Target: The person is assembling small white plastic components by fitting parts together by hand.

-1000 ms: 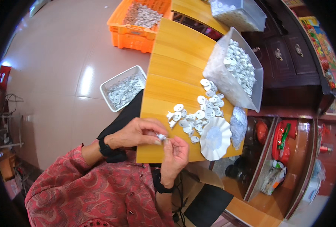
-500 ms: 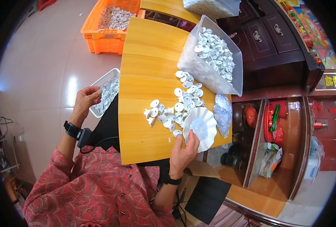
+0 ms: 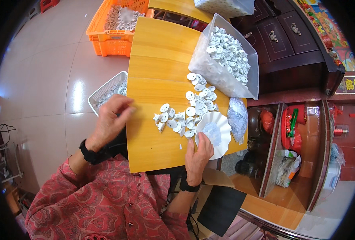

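Observation:
My left hand (image 3: 112, 120) hovers over the table's left edge with thumb and fingers apart and slightly blurred, and nothing shows between them. Just behind it, a white plastic basket (image 3: 92, 99) of small white parts is partly hidden by the hand. My right hand (image 3: 198, 160) is at the near rim of a white scalloped dish (image 3: 224, 140), its thumb spread from the fingers. The fingertips reach over small pale pieces (image 3: 212, 134) in the dish. Left of the dish lies a loose pile of round white plastic parts (image 3: 190, 112) with stems.
On the yellow wooden table (image 3: 157, 56) stands a tilted translucent bin (image 3: 199, 56) full of the white parts. A clear bag (image 3: 237, 120) of small pieces lies beside the dish. An orange crate (image 3: 111, 42) stands on the floor. Dark cabinets (image 3: 281, 40) and open shelves line the right.
My left hand has moved from over the white basket right to the table's edge, and its fingers have parted. My right hand stays at the dish, shifted slightly.

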### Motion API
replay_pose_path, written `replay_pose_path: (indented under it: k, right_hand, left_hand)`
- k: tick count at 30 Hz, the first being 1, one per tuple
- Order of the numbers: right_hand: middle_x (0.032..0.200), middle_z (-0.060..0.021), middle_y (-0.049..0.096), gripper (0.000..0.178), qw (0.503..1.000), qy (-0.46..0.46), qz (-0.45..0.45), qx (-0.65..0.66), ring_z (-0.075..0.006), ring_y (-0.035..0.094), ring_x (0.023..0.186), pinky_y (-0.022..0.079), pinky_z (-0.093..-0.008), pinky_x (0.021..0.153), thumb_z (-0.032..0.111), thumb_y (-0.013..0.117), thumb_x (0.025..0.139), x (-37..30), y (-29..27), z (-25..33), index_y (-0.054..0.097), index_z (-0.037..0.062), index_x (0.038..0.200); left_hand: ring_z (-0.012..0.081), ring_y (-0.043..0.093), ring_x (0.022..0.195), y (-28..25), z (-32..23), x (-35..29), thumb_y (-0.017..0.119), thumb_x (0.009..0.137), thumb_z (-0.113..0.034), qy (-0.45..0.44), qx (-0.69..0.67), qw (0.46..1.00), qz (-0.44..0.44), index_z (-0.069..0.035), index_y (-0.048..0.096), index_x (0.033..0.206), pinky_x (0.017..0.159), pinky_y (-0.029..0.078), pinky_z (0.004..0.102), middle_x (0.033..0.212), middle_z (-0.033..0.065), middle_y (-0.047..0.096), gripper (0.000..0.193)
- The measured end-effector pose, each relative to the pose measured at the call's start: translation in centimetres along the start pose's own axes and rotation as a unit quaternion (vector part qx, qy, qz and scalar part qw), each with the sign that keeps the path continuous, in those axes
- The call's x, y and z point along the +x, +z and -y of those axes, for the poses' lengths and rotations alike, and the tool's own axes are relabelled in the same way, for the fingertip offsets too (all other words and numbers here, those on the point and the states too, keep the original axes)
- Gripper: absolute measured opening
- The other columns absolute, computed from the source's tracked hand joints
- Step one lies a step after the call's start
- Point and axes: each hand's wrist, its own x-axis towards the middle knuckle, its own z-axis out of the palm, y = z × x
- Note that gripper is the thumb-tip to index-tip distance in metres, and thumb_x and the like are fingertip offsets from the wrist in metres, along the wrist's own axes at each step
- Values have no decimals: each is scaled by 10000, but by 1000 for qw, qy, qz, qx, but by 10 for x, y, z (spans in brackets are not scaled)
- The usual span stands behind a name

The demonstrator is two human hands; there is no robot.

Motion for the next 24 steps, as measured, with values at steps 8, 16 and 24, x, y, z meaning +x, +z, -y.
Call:
replay_pose_path:
  k: [8, 16, 24]
  right_hand:
    - [995, -119, 655, 235, 988, 5, -65, 140, -297, 607, 961, 434, -398, 918, -35, 598, 807, -12, -20, 17, 661, 15, 1028]
    - [933, -127, 632, 229, 981, 93, -79, 148, -307, 604, 884, 482, -402, 792, -51, 594, 828, -36, -11, 17, 652, 10, 1041]
    - [1043, -126, 567, 312, 998, -61, -28, 9, -303, 548, 938, 450, -418, 799, -12, 627, 815, -56, -5, 23, 626, -17, 1126]
  left_hand:
    - [234, 649, 760, 48, -10, -22, 677, 817, -30, 86, 5, 993, 84, 9, 643, 1006, 653, 532, 310, 951, 135, 615, 196]
    - [245, 631, 714, 60, -11, -21, 675, 806, -23, 99, 39, 990, 90, -4, 639, 1035, 640, 521, 337, 936, 133, 596, 233]
    - [270, 613, 771, 64, -16, -20, 698, 785, -63, 88, 89, 986, 106, -61, 647, 1060, 660, 517, 359, 925, 130, 565, 280]
